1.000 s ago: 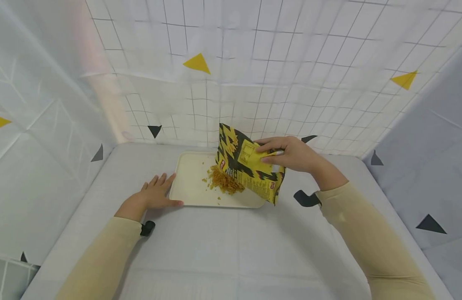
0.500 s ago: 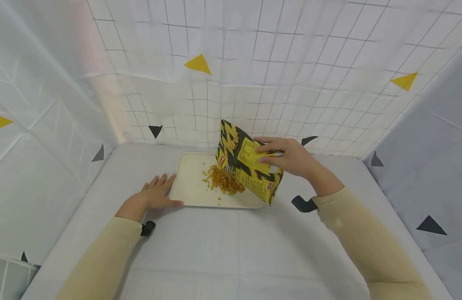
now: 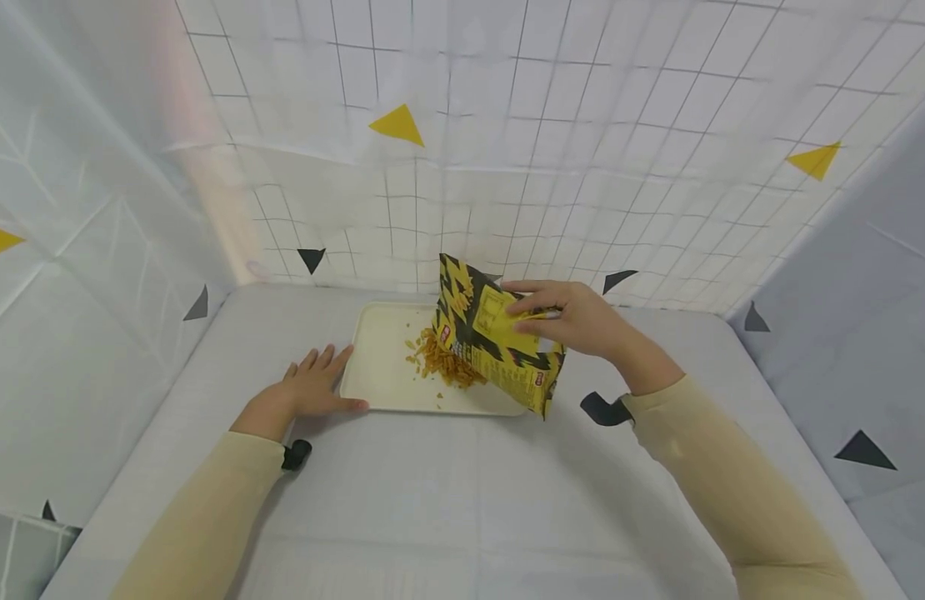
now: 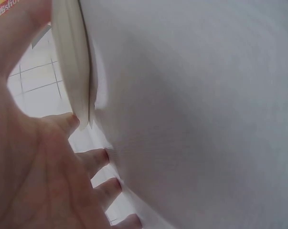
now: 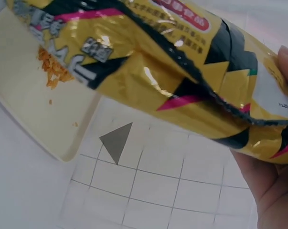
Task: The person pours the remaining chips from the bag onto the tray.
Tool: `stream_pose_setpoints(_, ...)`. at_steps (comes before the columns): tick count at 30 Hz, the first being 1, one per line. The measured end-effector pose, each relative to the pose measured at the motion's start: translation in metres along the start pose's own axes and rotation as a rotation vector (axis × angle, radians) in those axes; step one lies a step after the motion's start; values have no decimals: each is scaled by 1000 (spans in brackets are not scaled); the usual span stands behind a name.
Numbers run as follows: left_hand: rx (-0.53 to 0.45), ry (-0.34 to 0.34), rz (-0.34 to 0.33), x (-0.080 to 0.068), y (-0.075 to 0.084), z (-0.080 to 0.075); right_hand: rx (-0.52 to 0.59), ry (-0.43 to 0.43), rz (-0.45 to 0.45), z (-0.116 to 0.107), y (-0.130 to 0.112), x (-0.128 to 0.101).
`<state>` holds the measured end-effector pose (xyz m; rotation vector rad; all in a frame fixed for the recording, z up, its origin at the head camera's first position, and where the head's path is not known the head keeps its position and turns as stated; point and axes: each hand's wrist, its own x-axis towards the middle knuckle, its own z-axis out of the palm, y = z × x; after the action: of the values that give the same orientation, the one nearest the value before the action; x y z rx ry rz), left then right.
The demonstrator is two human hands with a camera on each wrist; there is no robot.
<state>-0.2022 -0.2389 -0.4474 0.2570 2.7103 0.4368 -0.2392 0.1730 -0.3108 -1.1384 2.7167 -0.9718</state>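
My right hand [image 3: 571, 312] grips a yellow and black snack bag [image 3: 500, 337] over the right part of a cream tray [image 3: 380, 367]. The bag tilts, its lower left edge close above a heap of orange-brown snack pieces [image 3: 442, 360]. Part of the heap is hidden behind the bag. In the right wrist view the bag [image 5: 148, 71] fills the top, with the snack pieces [image 5: 53, 69] beyond it. My left hand [image 3: 312, 390] lies with spread fingers at the tray's left end, thumb on the near corner. In the left wrist view the index fingertip touches the tray's edge [image 4: 72, 57].
The tray stands on a table covered in a white cloth [image 3: 402, 500], close to a white grid-lined curtain [image 3: 477, 200] at the back. More white sheets hang at the left and right sides. A few crumbs [image 3: 439, 395] lie scattered on the tray.
The right hand with the bag has shifted slightly left, and the bag has risen a little and then sunk lower over the heap. The left hand and tray stay where they were.
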Motion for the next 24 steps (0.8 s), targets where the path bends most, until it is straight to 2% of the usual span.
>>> stream_pose_setpoints(4,-5,-1,1,-1,1,-1,-8,3,-16,0,-2,3)
stream_pose_setpoints(13,-9,-7,4,-2,3,-3,42,19,52,0,-7,6)
stream_pose_setpoints(24,-13,-13,-2,-1,1,-2,68,14,15,0,-6,7)
